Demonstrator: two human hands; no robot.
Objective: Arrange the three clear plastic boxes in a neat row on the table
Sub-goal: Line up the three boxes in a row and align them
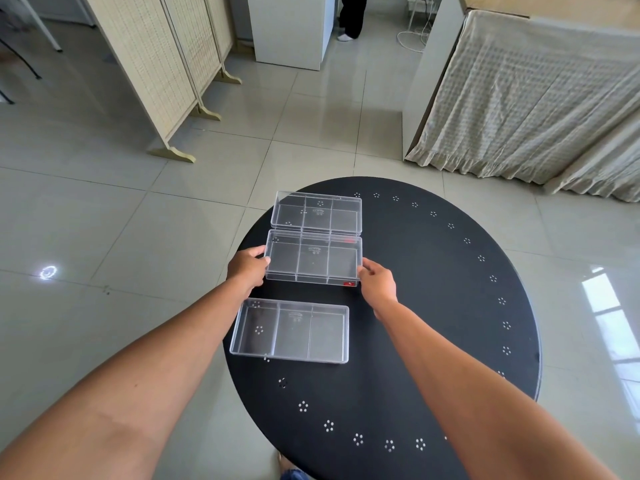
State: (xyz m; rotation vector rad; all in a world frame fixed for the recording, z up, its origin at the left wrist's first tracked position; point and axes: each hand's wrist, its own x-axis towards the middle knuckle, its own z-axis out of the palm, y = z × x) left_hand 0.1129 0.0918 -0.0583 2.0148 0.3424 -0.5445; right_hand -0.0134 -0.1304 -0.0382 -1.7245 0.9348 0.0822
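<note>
Three clear plastic boxes with inner dividers lie on the left part of a round black table (433,306), one behind the other. The far box (317,213) sits at the table's back left edge. The middle box (313,259), with a small red label at its near right corner, lies close behind it. My left hand (247,266) grips its left end and my right hand (377,282) grips its right end. The near box (291,330) rests apart from the middle one, slightly left, touched by neither hand.
The table's rim is dotted with small hole patterns. Around it is tiled floor. A folding screen (166,71) stands at back left, a cloth-covered bed (533,98) at back right, and a person's legs (351,19) by a white cabinet far behind.
</note>
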